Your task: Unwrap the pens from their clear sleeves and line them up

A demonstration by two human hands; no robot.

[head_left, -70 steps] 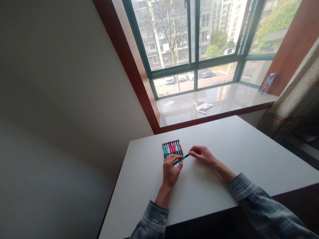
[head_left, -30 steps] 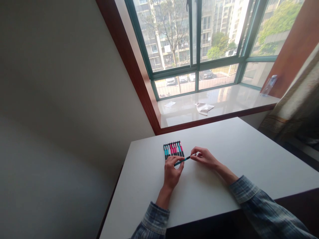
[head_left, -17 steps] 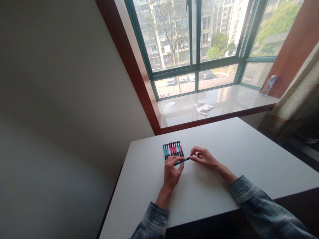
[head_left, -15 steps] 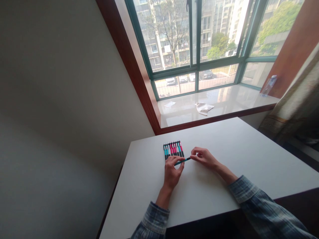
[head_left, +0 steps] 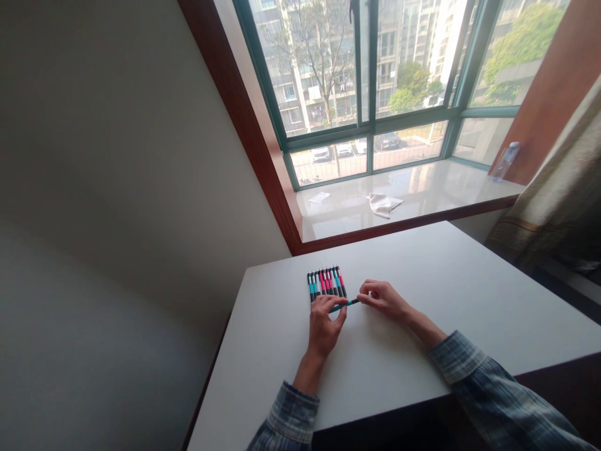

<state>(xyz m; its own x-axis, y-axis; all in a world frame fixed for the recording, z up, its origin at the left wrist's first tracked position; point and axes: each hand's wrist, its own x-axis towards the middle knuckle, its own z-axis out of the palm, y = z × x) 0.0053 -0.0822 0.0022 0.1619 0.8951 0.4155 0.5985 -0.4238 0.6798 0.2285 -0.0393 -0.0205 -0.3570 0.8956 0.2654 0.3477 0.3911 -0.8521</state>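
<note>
Both hands on one teal pen, centre of frame.
My left hand (head_left: 323,321) and right hand (head_left: 382,296) pinch the pen (head_left: 344,305) at its ends, just below the pen row (head_left: 325,282); I judge the next move needs aligning it beside them.

Pen (head_left: 348,304) ends hidden inside left hand (head_left: 323,322) and right hand (head_left: 382,295) | pen row (head_left: 325,282) markings too small | bench (head_left: 469,294) near edge cut off
</note>
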